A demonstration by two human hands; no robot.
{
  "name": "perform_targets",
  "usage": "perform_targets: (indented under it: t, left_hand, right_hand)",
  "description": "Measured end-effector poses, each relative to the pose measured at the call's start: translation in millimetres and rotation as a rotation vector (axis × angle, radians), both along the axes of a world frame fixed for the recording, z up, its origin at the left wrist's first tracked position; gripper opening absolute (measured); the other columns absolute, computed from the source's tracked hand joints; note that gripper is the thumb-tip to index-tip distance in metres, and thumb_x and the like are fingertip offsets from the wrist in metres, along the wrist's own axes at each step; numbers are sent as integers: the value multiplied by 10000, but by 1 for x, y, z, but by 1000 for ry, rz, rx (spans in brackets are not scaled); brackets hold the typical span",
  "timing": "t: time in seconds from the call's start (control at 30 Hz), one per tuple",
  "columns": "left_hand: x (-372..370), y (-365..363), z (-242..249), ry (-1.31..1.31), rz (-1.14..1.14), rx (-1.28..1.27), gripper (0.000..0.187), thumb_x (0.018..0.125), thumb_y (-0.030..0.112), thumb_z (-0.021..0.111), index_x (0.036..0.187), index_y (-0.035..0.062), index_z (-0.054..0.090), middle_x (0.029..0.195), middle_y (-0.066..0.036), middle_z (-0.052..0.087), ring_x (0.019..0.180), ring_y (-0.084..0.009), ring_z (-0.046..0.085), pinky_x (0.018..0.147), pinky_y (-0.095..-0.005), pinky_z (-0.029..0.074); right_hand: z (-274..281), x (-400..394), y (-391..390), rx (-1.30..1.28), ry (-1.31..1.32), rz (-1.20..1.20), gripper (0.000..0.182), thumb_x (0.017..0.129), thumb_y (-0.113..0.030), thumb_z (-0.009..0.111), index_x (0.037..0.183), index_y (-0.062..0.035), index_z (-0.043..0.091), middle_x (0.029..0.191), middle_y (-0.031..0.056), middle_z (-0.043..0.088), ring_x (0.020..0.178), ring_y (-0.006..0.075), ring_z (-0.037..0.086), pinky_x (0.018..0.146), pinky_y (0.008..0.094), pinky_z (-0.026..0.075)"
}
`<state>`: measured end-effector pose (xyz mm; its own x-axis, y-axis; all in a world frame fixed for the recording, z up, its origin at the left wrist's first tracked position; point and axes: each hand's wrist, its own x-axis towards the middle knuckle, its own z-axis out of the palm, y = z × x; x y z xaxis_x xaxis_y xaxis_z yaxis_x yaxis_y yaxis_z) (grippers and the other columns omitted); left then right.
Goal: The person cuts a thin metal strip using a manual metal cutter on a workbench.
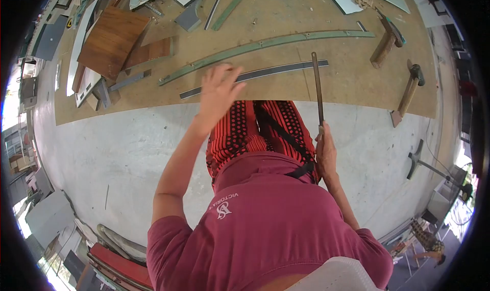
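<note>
My left hand is over the front edge of the brown work surface, fingers spread, with nothing in it. Beneath and beside it lies a thin dark strip with pale edges. My right hand is wrapped round the lower end of a long dark rod, whose rounded tip reaches over the strip's right end. Behind the dark strip lies a long green strip with small fixings along it.
Brown wooden panels are piled at the left of the surface. Two hammers lie at the right. Green and grey pieces are at the back. A person is at the lower right.
</note>
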<state>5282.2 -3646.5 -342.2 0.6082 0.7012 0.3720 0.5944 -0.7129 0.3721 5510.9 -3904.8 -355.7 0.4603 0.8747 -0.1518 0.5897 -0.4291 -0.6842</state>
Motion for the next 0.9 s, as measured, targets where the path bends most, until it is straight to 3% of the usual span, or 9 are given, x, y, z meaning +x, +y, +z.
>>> perform_targets:
  t: [0.2, 0.3, 0.5, 0.9]
  left_hand:
    - [144, -14, -22, -349, -51, 21, 241, 787, 170, 631, 1018, 104, 608, 975, -69, 543, 942, -284, 508, 820, -413, 401]
    - [189, -16, -40, -278, 65, -23, 164, 769, 153, 632, 921, 108, 591, 913, -63, 529, 883, -282, 495, 742, -418, 378]
    - [201, -15, -57, -290, 84, 16, 138, 724, 145, 647, 807, 123, 539, 838, -57, 518, 813, -272, 486, 677, -406, 344]
    - [204, -15, -54, -287, 105, 23, 154, 696, 125, 651, 769, 116, 516, 802, -59, 503, 789, -269, 481, 668, -403, 338]
  right_hand:
    - [-4, -9, 16, 65, -126, -54, 529, 889, -17, 432, 1384, -127, 280, 1011, 231, 528, 852, 429, 562, 667, 485, 464]
    - [1, -8, 12, 68, -194, -56, 536, 890, -30, 439, 1389, -135, 273, 987, 220, 532, 791, 425, 567, 626, 482, 468]
    - [-13, -8, -10, -24, -210, -23, 563, 876, -56, 468, 1396, -149, 274, 921, 187, 534, 716, 391, 576, 563, 465, 478]
    - [-9, -2, -6, -90, -261, 16, 571, 859, -50, 494, 1384, -139, 288, 918, 174, 539, 715, 374, 580, 557, 451, 491]
